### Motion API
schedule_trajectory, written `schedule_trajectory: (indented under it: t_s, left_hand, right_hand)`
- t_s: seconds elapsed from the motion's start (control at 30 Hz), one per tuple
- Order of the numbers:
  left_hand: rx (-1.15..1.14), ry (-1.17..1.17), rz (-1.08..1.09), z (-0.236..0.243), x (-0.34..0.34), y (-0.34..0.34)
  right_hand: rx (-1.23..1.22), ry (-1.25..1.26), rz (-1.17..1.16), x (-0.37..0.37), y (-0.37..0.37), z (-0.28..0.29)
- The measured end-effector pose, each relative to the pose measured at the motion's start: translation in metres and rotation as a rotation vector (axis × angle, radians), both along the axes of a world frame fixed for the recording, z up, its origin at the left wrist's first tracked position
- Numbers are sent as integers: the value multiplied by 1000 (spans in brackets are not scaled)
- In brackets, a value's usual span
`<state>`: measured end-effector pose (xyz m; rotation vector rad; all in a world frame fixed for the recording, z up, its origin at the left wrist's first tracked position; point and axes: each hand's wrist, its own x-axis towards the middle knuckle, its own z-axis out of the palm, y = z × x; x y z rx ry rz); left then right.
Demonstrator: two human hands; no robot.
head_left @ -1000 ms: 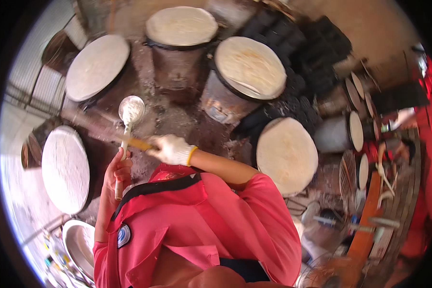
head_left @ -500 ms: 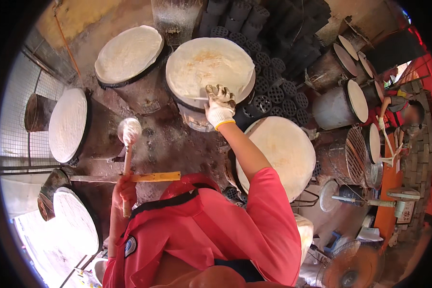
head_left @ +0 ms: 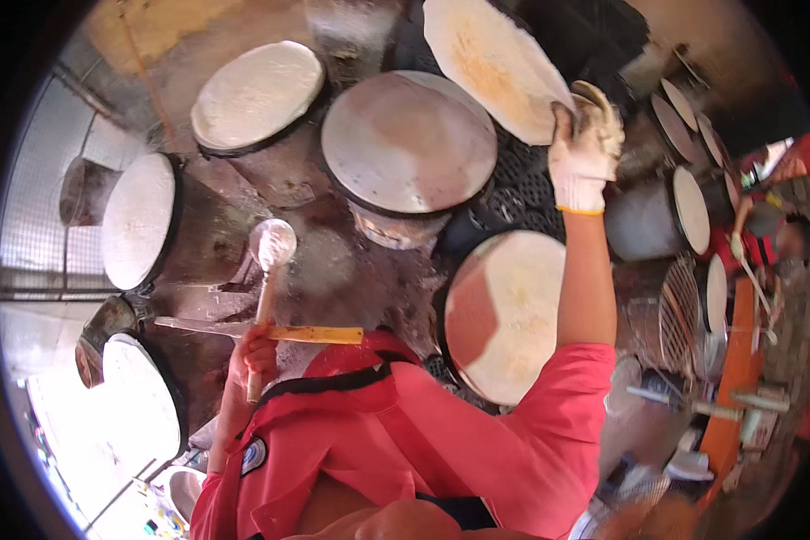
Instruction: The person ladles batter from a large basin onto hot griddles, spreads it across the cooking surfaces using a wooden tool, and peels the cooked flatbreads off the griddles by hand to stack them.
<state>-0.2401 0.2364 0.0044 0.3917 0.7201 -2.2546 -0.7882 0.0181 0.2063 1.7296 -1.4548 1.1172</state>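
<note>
At the centre sits the bare round griddle [head_left: 409, 148], atop its drum [head_left: 394, 229]. Above and to the right of the griddle hangs the thin pale sheet [head_left: 495, 67], browned in patches, its near edge pinched in my gloved right grip [head_left: 587, 144]. Below and left of the griddle, the yellow-handled scraper [head_left: 317, 335] crosses my left grip [head_left: 254, 355], clenched round the white-coated ladle [head_left: 274, 243]. I judge the step is lifting the sheet off; the next move seems to call for a firm, gentle pinch against tearing.
</note>
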Motion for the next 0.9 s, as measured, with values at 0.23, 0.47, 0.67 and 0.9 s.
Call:
schedule_trajectory:
  t_s: [0.23,0.47,0.67,0.9]
  left_hand:
    - [-109,-54,-127,-9,21,53]
    - [-111,-102,-279,-28,47,131]
    - [-49,-8,-344,-28,48,185]
    - [-88,-24,-332,-16,21,221]
  right_hand:
    - [163,146,-52,-7,255,-42]
    - [507,134,-258,-19,446,-219]
    - [820,6,-481,4,517,-233]
    - [736,54,-540,-9,543,-238]
